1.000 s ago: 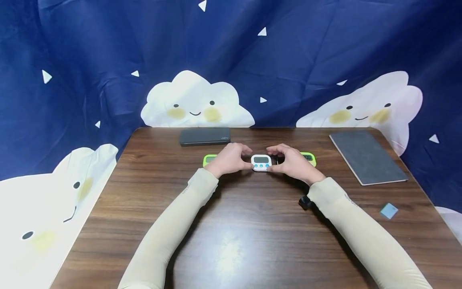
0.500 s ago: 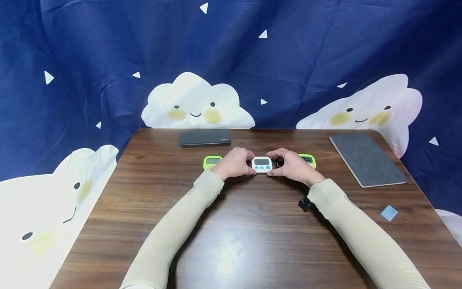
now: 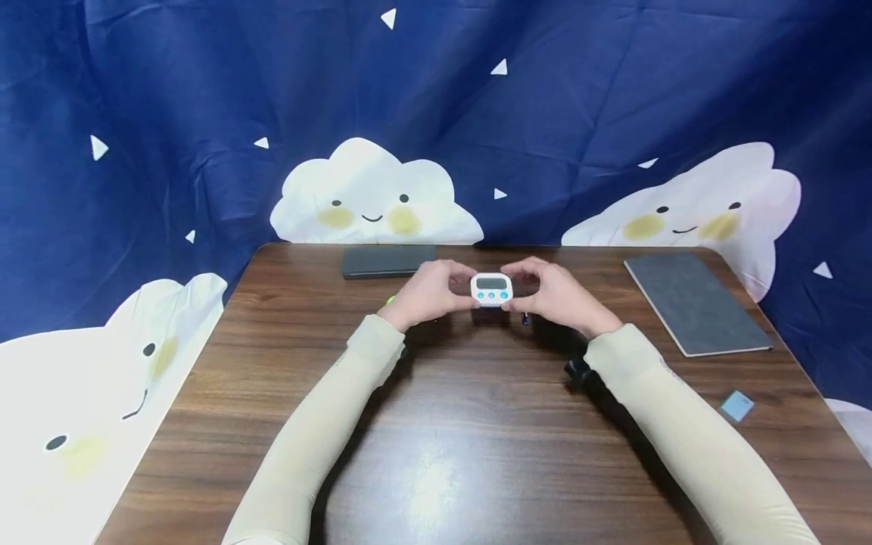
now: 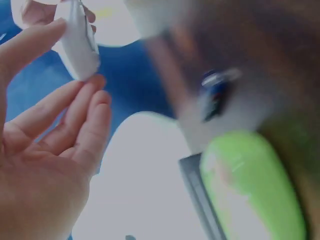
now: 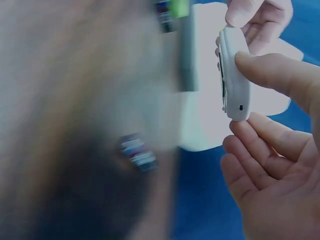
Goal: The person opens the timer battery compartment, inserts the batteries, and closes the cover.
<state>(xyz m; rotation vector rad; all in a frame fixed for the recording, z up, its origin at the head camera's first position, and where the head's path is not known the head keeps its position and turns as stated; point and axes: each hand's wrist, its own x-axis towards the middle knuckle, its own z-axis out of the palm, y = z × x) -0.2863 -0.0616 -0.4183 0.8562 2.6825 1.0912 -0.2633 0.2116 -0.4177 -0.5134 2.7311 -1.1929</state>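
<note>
A white digital timer with a grey screen and several blue buttons is held up over the table, its face toward the head camera. My left hand pinches its left edge between thumb and fingertips. On the opposite edge, my right hand pinches in the same way. The wrist views show the timer's thin white side. A green timer lies below my left hand, mostly hidden in the head view. Small dark cylinders resembling batteries, one by each hand, lie on the table: one on the left, another on the right, both blurred.
A dark flat case lies at the table's back edge. To the right are a grey notebook and a small light-blue square. A black object sits by the right wrist. A blue cloud-print curtain hangs behind.
Both hands have lifted the white timer from the table toward the back. The green timers, visible beside the hands earlier, are now mostly or wholly covered by them in the head view.
</note>
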